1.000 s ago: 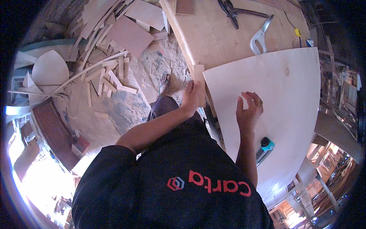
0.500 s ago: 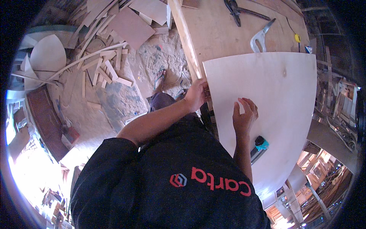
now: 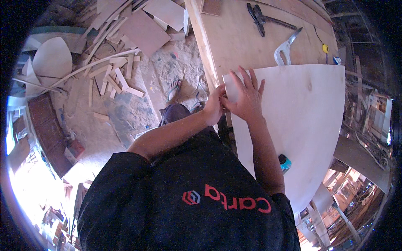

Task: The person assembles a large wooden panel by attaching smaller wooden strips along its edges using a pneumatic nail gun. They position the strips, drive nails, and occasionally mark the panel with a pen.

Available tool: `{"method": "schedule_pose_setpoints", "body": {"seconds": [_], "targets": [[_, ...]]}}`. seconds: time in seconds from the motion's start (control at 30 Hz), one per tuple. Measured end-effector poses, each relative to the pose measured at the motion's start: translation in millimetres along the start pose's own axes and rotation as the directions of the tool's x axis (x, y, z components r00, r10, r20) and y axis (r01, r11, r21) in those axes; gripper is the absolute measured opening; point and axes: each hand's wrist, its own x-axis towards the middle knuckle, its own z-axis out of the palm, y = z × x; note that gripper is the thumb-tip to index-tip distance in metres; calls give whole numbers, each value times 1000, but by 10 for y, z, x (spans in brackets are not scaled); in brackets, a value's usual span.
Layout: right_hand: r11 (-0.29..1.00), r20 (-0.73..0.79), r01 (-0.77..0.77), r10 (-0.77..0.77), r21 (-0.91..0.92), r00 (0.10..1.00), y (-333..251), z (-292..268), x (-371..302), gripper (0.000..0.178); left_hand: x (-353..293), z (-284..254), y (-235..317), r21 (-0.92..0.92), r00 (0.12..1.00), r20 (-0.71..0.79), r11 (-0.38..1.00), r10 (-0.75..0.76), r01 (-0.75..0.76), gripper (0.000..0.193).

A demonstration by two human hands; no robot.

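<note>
A pale plywood panel [image 3: 299, 113] with curved sides lies on the workbench in front of me and to my right. At its left edge is my left hand [image 3: 214, 107], its fingers curled closed; whatever they hold is hidden behind my right thumb. My right hand [image 3: 248, 99] rests over the panel near its far left corner with the fingers spread, its thumb meeting my left fingers. A teal-and-black tool [image 3: 284, 162], partly covered by my right forearm, lies on the panel.
Beyond the panel, the bench [image 3: 234, 46] carries pincers [image 3: 256, 20], a hammer [image 3: 279, 22], a light-handled handsaw [image 3: 285, 49] and a yellow tape measure [image 3: 325, 48]. Wood offcuts [image 3: 119, 79] and board pieces [image 3: 144, 31] litter the dusty floor at left.
My right hand has moved left and away from me, from above the panel's middle to its left edge beside my left hand, spreading its fingers. The panel sits slightly nearer to me.
</note>
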Motion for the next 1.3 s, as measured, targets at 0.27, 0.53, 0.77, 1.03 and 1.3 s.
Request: {"method": "schedule_pose_setpoints", "body": {"seconds": [0.27, 0.53, 0.77, 1.03, 1.3], "targets": [[998, 231, -19, 33, -62, 972, 72, 25, 316, 85, 60, -84, 197, 74, 994, -32, 991, -108, 110, 37], [992, 229, -32, 60, -122, 971, 52, -13, 363, 92, 274, -41, 275, 22, 1000, -5, 1000, -20, 20, 36], [995, 249, -64, 80, -74, 965, 98, -13, 418, 93, 120, 30, 442, 247, 990, -142, 968, -14, 49, 42], [998, 190, -50, 42, 41, 981, 227, -45, 424, 80, 526, -12, 1175, 673, 829, -127, 662, 545, -332, 54], [998, 125, -68, 69, -11, 990, 186, 39, 408, 65, 1114, 363, 1703, 930, 626, 363, -229, 690, -286, 56]]}}
